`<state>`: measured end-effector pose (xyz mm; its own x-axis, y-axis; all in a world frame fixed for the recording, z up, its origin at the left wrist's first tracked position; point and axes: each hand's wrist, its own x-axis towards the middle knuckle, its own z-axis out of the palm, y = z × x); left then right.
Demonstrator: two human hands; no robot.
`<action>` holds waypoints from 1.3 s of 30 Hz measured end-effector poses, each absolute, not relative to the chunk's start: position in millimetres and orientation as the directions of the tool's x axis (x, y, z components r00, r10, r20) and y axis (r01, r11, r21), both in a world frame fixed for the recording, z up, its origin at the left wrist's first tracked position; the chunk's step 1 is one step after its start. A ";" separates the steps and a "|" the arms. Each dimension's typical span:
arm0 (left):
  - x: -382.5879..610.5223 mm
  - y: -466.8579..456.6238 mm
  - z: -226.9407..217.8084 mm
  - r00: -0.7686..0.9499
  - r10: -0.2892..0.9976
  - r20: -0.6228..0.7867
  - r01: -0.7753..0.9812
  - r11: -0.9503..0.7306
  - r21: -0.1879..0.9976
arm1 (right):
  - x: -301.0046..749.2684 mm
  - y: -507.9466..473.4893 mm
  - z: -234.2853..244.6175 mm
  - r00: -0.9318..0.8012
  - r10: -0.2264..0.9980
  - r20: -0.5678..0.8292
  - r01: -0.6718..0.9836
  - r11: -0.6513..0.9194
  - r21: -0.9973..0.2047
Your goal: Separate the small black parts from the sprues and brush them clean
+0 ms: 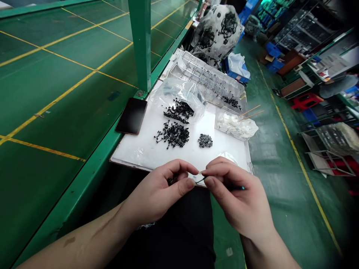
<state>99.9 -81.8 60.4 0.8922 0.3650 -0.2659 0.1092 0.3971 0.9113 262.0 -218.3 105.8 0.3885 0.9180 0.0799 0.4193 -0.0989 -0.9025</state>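
A thin, small black part [201, 180] spans the gap between my two hands, over the near edge of the white work board [134, 153]. My left hand [165, 186] pinches one end between thumb and forefinger. Something dark shows under its curled fingers, perhaps more black parts. With thumb and fingertips my right hand [235, 194] grips the other end, which its fingers mostly hide. Beyond the hands lie a loose pile of black branched plastic parts [174, 134] and a smaller heap of little ring-like pieces [205, 141].
A clear plastic bag [179, 91] holds more black parts. Behind it is a clear compartment tray [207, 76]; a box with white tissue and sticks [235, 123] stands right. A dark phone [131, 116] lies left, near a green post [140, 45].
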 end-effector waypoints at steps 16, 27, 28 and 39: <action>105.8 -84.5 72.1 0.937 0.290 -0.193 0.056 0.422 0.905 | 264.3 -224.3 100.9 0.335 0.940 0.055 0.253 -0.034 -0.967; 98.5 -72.1 79.8 0.958 0.270 -0.091 0.020 0.255 0.967 | 266.8 -221.8 100.6 0.278 0.960 -0.035 0.067 -0.056 -0.996; 98.2 -71.6 79.1 0.958 0.277 -0.079 0.016 0.225 0.974 | 267.0 -221.1 101.4 0.271 0.962 -0.037 0.076 -0.059 -0.995; 98.1 -74.3 71.6 0.928 0.369 -0.047 -0.019 0.175 0.984 | 276.4 -212.2 101.2 0.548 0.835 0.048 -0.113 0.131 -0.985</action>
<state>98.1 -74.3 71.6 0.9280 0.3695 -0.0474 -0.0193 0.1746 0.9844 276.4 -212.2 101.2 0.5479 0.8351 0.0481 -0.1127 0.1307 -0.9850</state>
